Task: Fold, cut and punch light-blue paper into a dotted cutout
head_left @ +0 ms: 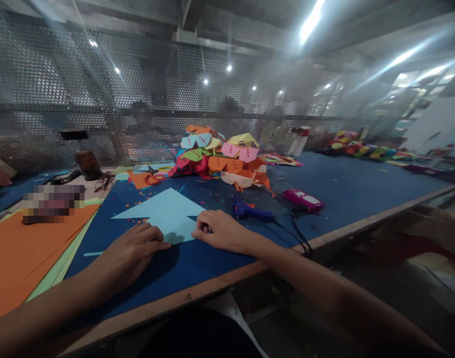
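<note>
A light blue paper sheet [168, 211], folded into an arrow-like shape, lies on the blue table top [342, 189]. My left hand [132, 248] rests on the sheet's near left corner, fingers together and pressed down on it. At the sheet's near right edge my right hand [218, 229] has its fingers curled in, pinching the paper.
A pile of folded coloured paper pieces [220, 156] sits behind the sheet. A blue glue gun [248, 211] with its cord and a pink tool [304, 200] lie to the right. Orange paper sheets [22, 258] stack at left. Scissors [104, 182] lie further back. Perforated metal screen behind.
</note>
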### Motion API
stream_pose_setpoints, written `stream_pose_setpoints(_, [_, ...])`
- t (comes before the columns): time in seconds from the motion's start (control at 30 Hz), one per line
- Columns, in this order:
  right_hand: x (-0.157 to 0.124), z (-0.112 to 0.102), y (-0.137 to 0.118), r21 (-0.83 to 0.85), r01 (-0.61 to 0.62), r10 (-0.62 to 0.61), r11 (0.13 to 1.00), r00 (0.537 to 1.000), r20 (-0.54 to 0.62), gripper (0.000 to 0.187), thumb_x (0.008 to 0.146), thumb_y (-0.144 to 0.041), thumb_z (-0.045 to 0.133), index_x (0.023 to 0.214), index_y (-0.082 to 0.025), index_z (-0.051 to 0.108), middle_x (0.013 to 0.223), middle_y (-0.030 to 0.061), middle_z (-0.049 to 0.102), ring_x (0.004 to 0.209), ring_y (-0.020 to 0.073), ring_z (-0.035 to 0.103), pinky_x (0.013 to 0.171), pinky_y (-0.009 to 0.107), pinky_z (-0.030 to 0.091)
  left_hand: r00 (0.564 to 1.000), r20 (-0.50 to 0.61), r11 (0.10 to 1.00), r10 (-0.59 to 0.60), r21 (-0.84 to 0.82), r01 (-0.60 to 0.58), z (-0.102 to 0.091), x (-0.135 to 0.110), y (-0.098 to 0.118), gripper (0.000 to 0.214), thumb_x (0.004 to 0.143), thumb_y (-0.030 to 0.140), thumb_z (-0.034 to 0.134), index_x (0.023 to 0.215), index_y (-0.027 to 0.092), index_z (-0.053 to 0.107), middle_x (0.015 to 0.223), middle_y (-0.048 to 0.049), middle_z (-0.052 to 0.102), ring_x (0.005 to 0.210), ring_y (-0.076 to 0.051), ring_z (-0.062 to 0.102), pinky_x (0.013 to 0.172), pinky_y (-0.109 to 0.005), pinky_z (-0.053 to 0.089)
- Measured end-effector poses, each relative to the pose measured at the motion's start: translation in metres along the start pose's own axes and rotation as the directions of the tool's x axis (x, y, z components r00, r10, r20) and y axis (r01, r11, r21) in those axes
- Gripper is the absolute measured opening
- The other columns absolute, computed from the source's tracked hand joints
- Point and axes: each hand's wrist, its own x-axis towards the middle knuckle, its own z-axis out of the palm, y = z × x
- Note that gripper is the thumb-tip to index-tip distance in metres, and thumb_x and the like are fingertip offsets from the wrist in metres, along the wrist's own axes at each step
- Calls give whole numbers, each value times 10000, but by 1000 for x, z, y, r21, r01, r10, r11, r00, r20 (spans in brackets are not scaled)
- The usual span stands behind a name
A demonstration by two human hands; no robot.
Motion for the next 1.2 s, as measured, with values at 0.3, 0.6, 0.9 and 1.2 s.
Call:
stream_pose_setpoints(0.3, [-5, -2, 6, 15, -23, 23, 1000, 999, -26, 172, 887, -266, 694, 769, -162, 625, 773, -14, 614, 714, 121, 549, 649, 242, 315, 1000, -7, 1000, 3, 5, -3, 0, 0, 2, 386, 999, 90, 378, 1168, 250, 685, 1004, -60, 660, 869, -187, 624, 809, -321, 477])
stream_pose_setpoints(0.6, [-8, -3, 5, 8, -35, 35, 999, 999, -31, 153, 891, -233, 674, 771, -156, 618, 789, -1, 620, 723, 125, 547, 646, 239, 319, 999, 31, 1000, -6, 17, 5, -2, 3, 5, 459, 968, 65, 371, 1291, 271, 623, 996, -45, 646, 855, -181, 629, 787, -312, 490])
stream_pose_setpoints(0.9, [-9, 1, 7, -19, -50, 49, 999, 998, -46, 140, 889, -243, 656, 778, -166, 621, 810, 12, 635, 736, 133, 541, 652, 244, 324, 1000, 18, 998, 26, 56, -27, 1, 3, 5, 477, 953, 47, 374, 1290, 273, 626, 990, -46, 633, 823, -173, 610, 758, -299, 486])
stream_pose_setpoints(1.2, [-11, -1, 6, -19, -73, 72, 997, 995, -69, 132, 880, -220, 653, 764, -165, 622, 802, 7, 629, 731, 130, 556, 656, 240, 343, 999, 44, 996, 23, 81, -27, -2, 6, 6, 532, 898, 11, 386, 1284, 274, 639, 994, -47, 631, 826, -184, 608, 755, -305, 492])
